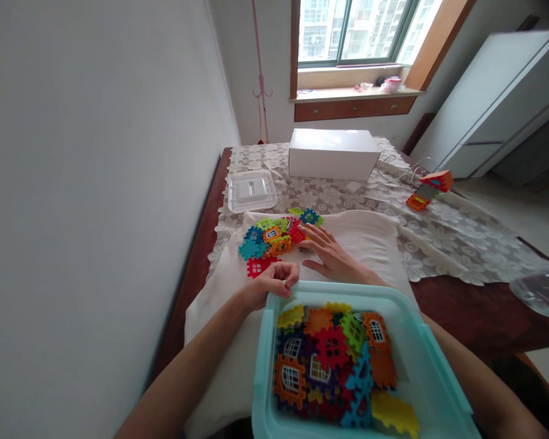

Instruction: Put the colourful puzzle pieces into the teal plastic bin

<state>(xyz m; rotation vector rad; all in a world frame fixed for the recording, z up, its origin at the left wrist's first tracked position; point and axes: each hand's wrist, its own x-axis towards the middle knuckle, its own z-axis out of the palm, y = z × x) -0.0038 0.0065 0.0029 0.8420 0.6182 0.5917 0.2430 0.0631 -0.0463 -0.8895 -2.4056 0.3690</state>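
A light-teal plastic bin (348, 292) full of colourful window-patterned building pieces (332, 347) sits close to me at the bottom of the head view. The curled fingers of my left hand (274, 283) are closed at its far left corner, on the rim. Beyond the bin, a loose pile of interlocking building pieces (279, 235) lies on a white cloth (361, 238). My right hand (327, 251) reaches over to the pile's right side, palm down with fingers spread, its fingertips at a red piece (297, 233). It appears to hold nothing.
Behind the pile lie a clear plastic lid (252, 190) and a white box (333, 155). An assembled block model (427, 190) stands to the right on the floral tablecloth (457, 244). At the right edge is a transparent container (540, 292). A wall (96, 183) runs along the table's left side.
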